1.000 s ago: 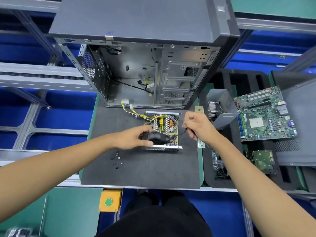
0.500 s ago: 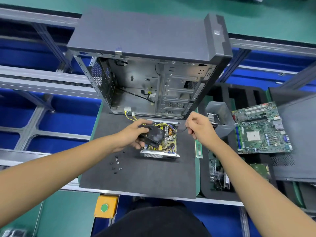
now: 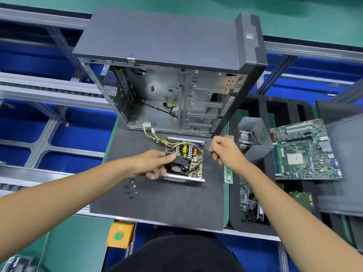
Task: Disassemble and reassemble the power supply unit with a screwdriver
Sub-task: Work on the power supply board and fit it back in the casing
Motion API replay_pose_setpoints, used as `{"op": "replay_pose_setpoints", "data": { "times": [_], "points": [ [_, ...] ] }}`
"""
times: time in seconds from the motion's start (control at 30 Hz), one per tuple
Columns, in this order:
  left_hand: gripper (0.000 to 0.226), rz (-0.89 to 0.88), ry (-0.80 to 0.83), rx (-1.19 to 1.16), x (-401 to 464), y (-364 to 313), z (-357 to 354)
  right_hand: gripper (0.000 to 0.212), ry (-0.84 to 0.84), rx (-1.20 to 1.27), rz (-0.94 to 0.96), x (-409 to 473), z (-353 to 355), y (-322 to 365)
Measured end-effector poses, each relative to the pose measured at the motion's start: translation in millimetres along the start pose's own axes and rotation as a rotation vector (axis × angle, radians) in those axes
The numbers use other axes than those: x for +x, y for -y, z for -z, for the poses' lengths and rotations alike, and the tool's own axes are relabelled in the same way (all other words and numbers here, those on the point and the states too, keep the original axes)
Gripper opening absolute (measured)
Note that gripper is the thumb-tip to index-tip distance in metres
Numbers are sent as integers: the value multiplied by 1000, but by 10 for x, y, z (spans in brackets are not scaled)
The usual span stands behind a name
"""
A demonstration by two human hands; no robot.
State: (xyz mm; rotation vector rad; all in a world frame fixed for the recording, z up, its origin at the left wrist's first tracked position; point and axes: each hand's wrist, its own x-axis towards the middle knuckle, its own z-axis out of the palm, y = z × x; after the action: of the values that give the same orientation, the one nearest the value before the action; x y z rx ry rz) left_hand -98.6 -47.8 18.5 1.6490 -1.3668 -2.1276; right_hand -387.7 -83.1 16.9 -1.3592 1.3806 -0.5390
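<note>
The opened power supply unit (image 3: pixel 184 160) lies on the dark foam mat (image 3: pixel 157 203), just in front of the empty computer case (image 3: pixel 170 75), its cover off and its circuit board with yellow wires exposed. The left hand (image 3: pixel 151 163) grips the black cooling fan (image 3: pixel 176 166) over the near part of the unit, thumb on top and fingers curled beneath. The right hand (image 3: pixel 225 151) hovers just right of the unit, fingers closed in a pinch on the thin black fan cable (image 3: pixel 204 160), which runs back down to the board. Small loose screws (image 3: pixel 131 188) lie on the mat left of the unit. A RAM stick (image 3: pixel 228 173) lies at the mat's right edge. Farther right sit a gray metal cover (image 3: pixel 255 138) and a green motherboard (image 3: pixel 304 150).
</note>
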Motion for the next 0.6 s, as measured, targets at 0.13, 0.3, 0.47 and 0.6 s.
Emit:
{"op": "replay_pose_setpoints", "data": {
  "times": [0.13,0.3,0.47,0.6],
  "points": [
    [33,-53,-48,218,48,24,-22,41,21,24,-30,12,-7,-43],
    [22,-134,-118,812,112,-12,-64,21,136,-56,-80,-3,-56,-150],
    [29,-162,-249,1087,198,-37,-105,17,191,-32,-94,56,-80,-168],
    [25,-325,-201,1207,266,-36,-100,17,244,-49,-103,93,-132,-212]
  ]
}}
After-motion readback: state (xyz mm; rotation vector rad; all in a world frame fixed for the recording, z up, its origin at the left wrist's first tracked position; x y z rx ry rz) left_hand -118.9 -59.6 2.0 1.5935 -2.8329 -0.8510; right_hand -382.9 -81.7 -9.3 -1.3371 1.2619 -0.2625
